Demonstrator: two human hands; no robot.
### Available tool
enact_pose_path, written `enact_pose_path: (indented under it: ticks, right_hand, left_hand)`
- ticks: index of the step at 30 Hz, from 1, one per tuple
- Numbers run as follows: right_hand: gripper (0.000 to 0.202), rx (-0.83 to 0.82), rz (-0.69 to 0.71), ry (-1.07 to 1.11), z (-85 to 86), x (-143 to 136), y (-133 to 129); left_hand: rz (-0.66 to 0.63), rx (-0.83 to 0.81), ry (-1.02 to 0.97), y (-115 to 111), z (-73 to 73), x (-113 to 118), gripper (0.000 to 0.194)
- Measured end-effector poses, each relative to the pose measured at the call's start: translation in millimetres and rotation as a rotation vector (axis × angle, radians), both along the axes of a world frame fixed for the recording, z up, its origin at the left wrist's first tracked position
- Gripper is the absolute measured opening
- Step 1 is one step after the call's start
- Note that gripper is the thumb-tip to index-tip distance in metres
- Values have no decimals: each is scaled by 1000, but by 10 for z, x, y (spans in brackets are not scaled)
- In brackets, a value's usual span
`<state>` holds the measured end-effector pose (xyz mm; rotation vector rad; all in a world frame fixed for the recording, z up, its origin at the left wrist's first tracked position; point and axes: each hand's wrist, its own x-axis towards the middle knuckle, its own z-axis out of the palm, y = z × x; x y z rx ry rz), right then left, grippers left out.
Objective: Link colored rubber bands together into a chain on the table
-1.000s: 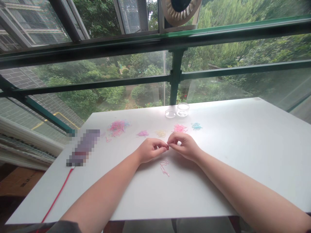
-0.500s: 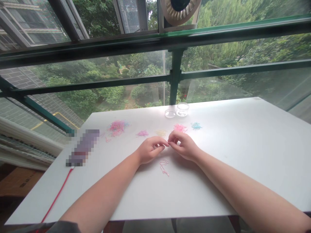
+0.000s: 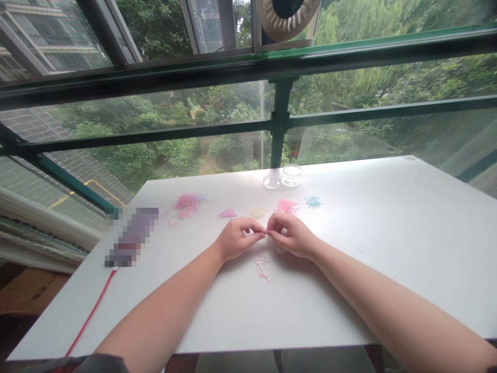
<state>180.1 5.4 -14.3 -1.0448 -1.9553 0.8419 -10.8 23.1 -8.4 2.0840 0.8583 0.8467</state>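
Note:
My left hand [image 3: 237, 239] and my right hand [image 3: 292, 235] meet above the middle of the white table [image 3: 407, 248], each with thumb and forefinger pinched. Their fingertips touch or nearly touch; whatever is between them is too small to make out. Just below lie several loose pink rubber bands [image 3: 261, 267]. Beyond the hands are small heaps of rubber bands: purple [image 3: 227, 213], pale yellow [image 3: 257, 213], pink [image 3: 286, 205] and turquoise [image 3: 313, 201]. A larger mixed heap [image 3: 187, 205], mostly pink, spreads to the left.
A clear round jar [image 3: 291, 176] stands at the table's far edge, its clear lid [image 3: 271, 182] beside it. On the left lies a pixelated flat object [image 3: 134, 235] with a red cable [image 3: 93, 310]. Behind the table are a green-framed window [image 3: 282, 111] and a fan [image 3: 288, 18].
Both hands have shifted very slightly left and down, still pinched together at the fingertips. The heaps, the loose bands and the jar have stayed put.

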Motion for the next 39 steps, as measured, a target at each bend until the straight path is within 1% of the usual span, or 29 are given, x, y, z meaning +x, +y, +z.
enact_pose_path:
  ticks: [6,14,19,26,34,39]
  right_hand:
    - [3,-22,6,-16,13,2,-11]
    - [5,-58,53,-30,-3,8,-9]
    - [5,-64,65,-21,1,5,-10]
    - [5,-71,77,-17,2,9,-14]
    - [6,-68,76,-4,-5,6,-21]
    - [5,-46,63,-20,-4,4,-24]
  left_hand:
    - [29,0,-14,-7,0,13,16]
    - [65,-13,-2,-7,0,19,14]
    - [66,28,12,-12,13,18,14]
    - [65,59,-27,16,7,-5,16]
    - [34,19,79,4,-8,-5,16]
    - [36,-25,106,-2,-20,-5,18]
